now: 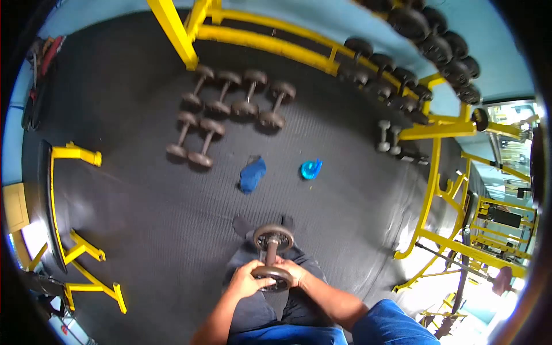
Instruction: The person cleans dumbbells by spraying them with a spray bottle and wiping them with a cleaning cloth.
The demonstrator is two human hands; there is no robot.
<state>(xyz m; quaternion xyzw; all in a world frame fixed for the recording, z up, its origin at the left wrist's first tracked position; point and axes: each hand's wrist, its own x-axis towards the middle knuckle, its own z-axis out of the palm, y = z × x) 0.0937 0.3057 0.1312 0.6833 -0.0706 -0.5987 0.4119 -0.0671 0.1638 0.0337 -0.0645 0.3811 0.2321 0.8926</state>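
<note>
In front of my lap a dumbbell (272, 253) with round dark plates is held nearly in line with my view, one plate farther off and one close to me. My left hand (248, 280) is closed on the left side of the near plate, its thumb lying over the plate's face. On the other side my right hand (294, 271) grips around the same plate and the lower handle; some of its fingers are hidden behind the plate. My legs and dark shoes show beneath the dumbbell.
On the black floor lie a blue cloth (252, 175), a bright blue round item (311, 169) and several dumbbells (245, 108) in rows. A yellow dumbbell rack (264, 44) runs along the back. A bench (53, 207) stands left; yellow gym frames (428, 195) and small grey dumbbells (383, 137) are right.
</note>
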